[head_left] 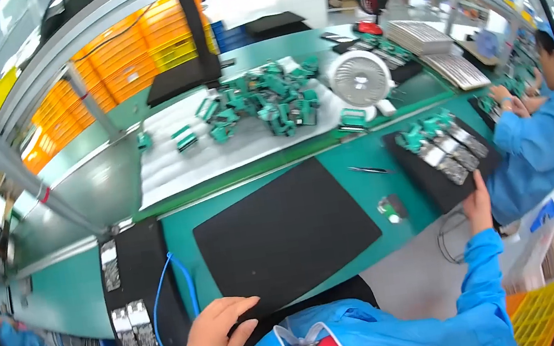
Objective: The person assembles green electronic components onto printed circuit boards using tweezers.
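Note:
My left hand (pixel 216 335) hovers by the near-left corner of a large bare black foam mat (pixel 278 229), its thumb apart from the stretched fingers and nothing in it. A blue cord (pixel 159 306) runs from a band at that wrist. On the right, my right hand (pixel 478 205) grips the near edge of a smaller black foam board (pixel 427 184). Several circuit boards (pixel 455 155) with silvery parts lie in rows on that board, and green plastic fixtures (pixel 427 129) sit at their far ends. The fingers under the board are hidden.
Beyond the mat, green fixtures (pixel 266 96) lie heaped on a white foam sheet (pixel 174 170), beside a white fan (pixel 359 80). Tweezers (pixel 370 170) and a small grey-green part (pixel 391 208) lie right of the mat. More boards (pixel 134 327) rest at left. A co-worker (pixel 540 129) works at right.

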{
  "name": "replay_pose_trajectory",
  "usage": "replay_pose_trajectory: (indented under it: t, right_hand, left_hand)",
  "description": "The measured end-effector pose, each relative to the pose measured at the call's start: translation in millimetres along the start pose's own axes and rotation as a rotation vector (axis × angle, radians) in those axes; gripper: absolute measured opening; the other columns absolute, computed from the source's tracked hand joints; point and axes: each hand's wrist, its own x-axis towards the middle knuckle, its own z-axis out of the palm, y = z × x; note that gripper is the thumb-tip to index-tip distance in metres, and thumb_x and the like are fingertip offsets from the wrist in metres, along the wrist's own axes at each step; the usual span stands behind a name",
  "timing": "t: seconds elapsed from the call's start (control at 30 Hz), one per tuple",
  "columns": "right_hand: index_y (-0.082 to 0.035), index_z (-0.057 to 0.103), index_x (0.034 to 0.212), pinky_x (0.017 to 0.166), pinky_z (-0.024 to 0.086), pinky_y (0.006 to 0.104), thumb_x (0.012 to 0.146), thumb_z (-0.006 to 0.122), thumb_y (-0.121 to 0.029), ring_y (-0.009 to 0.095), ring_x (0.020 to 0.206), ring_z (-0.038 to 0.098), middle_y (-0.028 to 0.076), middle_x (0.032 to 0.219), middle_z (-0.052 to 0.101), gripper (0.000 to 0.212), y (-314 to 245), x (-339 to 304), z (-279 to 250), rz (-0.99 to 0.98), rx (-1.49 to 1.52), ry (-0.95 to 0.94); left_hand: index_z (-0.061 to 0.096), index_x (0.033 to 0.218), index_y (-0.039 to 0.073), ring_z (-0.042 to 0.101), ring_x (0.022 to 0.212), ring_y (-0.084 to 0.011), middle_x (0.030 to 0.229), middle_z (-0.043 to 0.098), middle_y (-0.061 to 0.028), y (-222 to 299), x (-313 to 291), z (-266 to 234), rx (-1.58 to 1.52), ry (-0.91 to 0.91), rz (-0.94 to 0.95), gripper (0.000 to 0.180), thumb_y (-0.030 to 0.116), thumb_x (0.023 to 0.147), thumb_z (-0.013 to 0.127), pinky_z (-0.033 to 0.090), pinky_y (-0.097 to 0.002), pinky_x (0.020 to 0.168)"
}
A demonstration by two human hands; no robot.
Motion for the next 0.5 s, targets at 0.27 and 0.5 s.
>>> replay_pose_trajectory:
  t: [0.27, 0.5]
  right_hand:
    - [0.007, 0.048, 0.136, 0.092, 0.053, 0.0477, 0.092, 0.072, -0.027, 0.03, 0.105, 0.064, 0.017, 0.13, 0.062, 0.061, -130, 112, -43, -0.457, -0.584, 0.407]
    - [-0.003, 0.044, 0.147, 0.108, 0.043, 0.0395, 0.101, 0.056, -0.021, 0.026, 0.129, 0.053, 0.016, 0.138, 0.056, 0.051, 55, 17, 255, -0.44, -0.807, -0.549]
  left_hand:
    - [0.07, 0.105, 0.002, 0.067, 0.08, -0.0308, 0.095, 0.07, -0.015, 66, -80, -28, 0.484, 0.535, 0.142, 0.034, 0.005, 0.072, 0.076, 0.051, -0.0385, 0.067]
    - [0.062, 0.112, 0.0, 0.063, 0.089, -0.035, 0.097, 0.067, -0.0194, 106, -159, -24, 0.895, 1.055, -0.205, 0.031, 0.007, 0.083, 0.064, 0.052, -0.0416, 0.076]
